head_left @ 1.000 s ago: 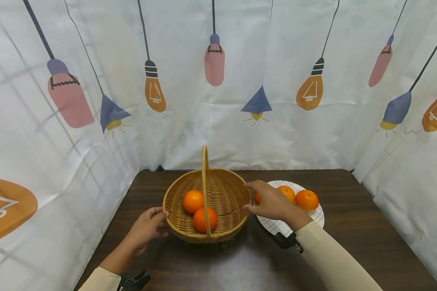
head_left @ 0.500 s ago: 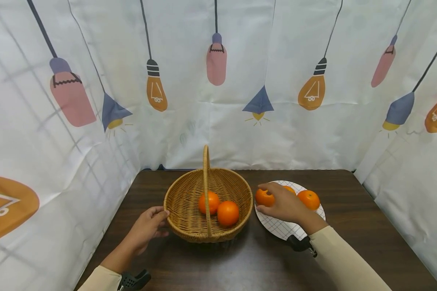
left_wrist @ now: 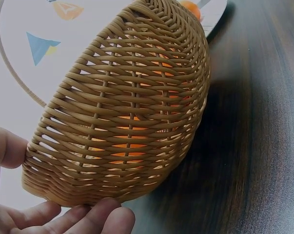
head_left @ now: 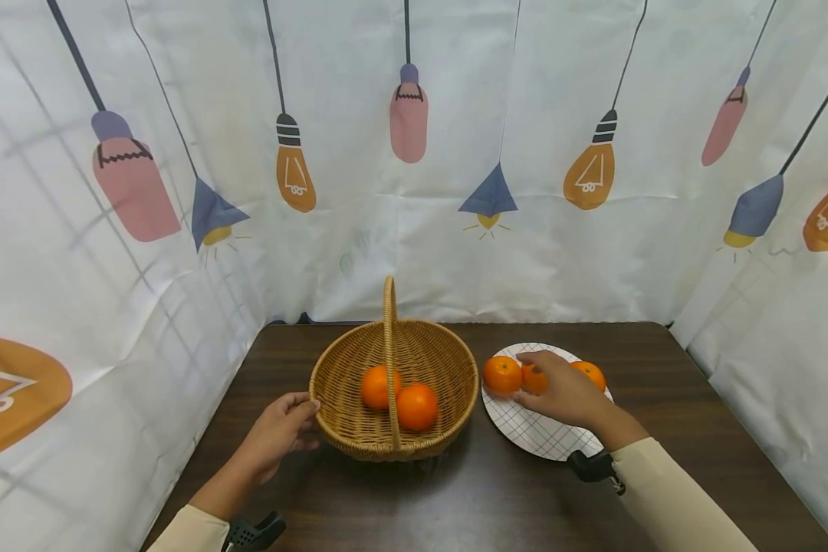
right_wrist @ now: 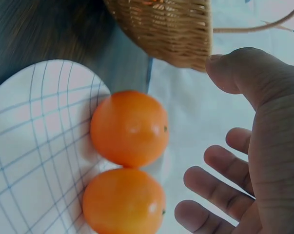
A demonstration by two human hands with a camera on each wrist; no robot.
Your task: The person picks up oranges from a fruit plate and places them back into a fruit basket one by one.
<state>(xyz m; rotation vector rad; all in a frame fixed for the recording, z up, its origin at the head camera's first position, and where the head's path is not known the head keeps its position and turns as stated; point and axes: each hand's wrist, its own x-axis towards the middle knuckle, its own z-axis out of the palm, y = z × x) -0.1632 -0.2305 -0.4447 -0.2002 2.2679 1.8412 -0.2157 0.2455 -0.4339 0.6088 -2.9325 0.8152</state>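
Note:
My left hand (head_left: 277, 434) holds the left rim of a wicker basket (head_left: 436, 349), thumb at the edge and fingers under its side, as the left wrist view shows. Two oranges, a rear one (head_left: 374, 386) and a front one (head_left: 417, 406), lie inside the basket by its handle (head_left: 389, 307). On the right, my right hand (head_left: 571, 392) hovers over a white checked plate (head_left: 538, 437), fingers spread and holding nothing. The plate bears three oranges: a left one (head_left: 502, 375), a middle one (head_left: 534, 379) partly covered by my hand, and a right one (head_left: 589, 373).
Everything stands on a dark wooden table (head_left: 469, 498). A white curtain (head_left: 428, 253) printed with lamps and bulbs closes off the back and both sides. The tall basket handle arches up between the basket's two halves.
My right hand has moved rightward from the basket's right rim to above the plate. Both oranges in the basket rolled right, then back slightly left. My left hand keeps its place.

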